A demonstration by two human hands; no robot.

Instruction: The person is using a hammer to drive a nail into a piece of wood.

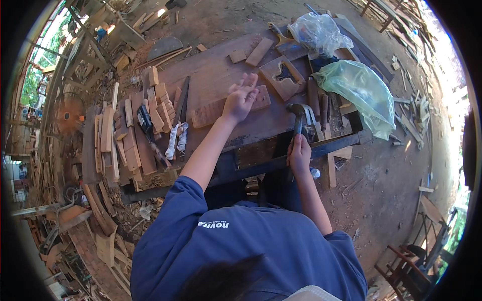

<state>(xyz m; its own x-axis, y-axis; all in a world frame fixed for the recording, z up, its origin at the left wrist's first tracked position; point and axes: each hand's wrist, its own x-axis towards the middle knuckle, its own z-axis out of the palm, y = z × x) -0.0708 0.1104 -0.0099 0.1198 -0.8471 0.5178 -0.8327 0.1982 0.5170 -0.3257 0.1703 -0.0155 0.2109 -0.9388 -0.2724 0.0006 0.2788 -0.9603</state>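
Observation:
A claw hammer (298, 122) is upright in my right hand (300, 153), which is wrapped round its handle near the front edge of the workbench (170, 83). Over a long reddish wooden block (208, 113) is my left hand (241, 99), palm partly turned up and fingers apart, with nothing visible in it. Whether that hand touches the block I cannot tell. Beyond the block lies a wooden piece with a dark hollow (282, 78). Just right of the hammer head are chisel-like tools with dark handles (314, 98).
Stacked wood offcuts (133, 135) and a handsaw (181, 103) cover the bench's left side. A green plastic bag (356, 93), a clear plastic bag (320, 32) and a wide brush (288, 44) sit at the far right. An open drawer (261, 153) is before me. Scraps litter the floor.

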